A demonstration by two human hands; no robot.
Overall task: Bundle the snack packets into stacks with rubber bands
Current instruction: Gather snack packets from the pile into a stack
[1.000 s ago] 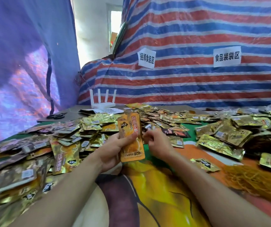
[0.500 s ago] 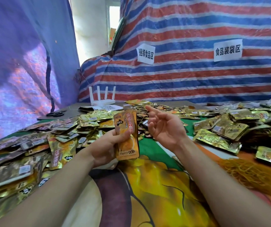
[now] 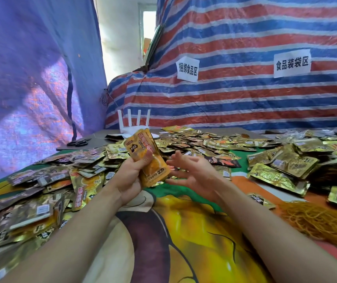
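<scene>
Across the tabletop [image 3: 194,231], under a cartoon-printed yellow, green and orange cloth, a wide scatter of loose gold and dark foil snack packets [image 3: 281,166] lies unsorted at left, far side and right. Near the right edge sits a tangled heap of orange-yellow rubber bands [image 3: 316,223]. Above the middle, the left hand [image 3: 130,176] grips a thin, slightly tilted stack of orange foil packets [image 3: 138,146]; no band shows around it. Just beside it, the right hand [image 3: 194,172] is spread wide, holding nothing. No finished bundle can be made out: judged so, nearly all the bundling is left.
</scene>
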